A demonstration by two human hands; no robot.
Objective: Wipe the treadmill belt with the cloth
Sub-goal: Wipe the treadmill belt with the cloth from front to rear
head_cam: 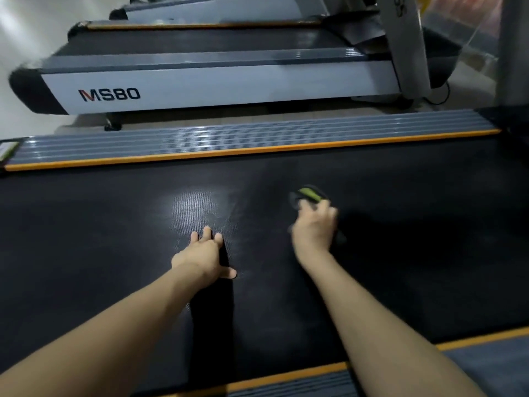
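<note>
On the black treadmill belt (114,239), the left hand (201,253) lies flat, fingers spread, palm down. Just beyond it and to its right, the right hand (315,226) is closed around a dark cloth (307,196) with a green edge, pressing it against the belt. Beyond the belt runs the grey side rail (229,138), then another treadmill (200,81).

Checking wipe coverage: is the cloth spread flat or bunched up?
Bunched up. The dark cloth with a green edge sits crumpled under the right hand on the belt; the left hand lies flat, empty.
</note>
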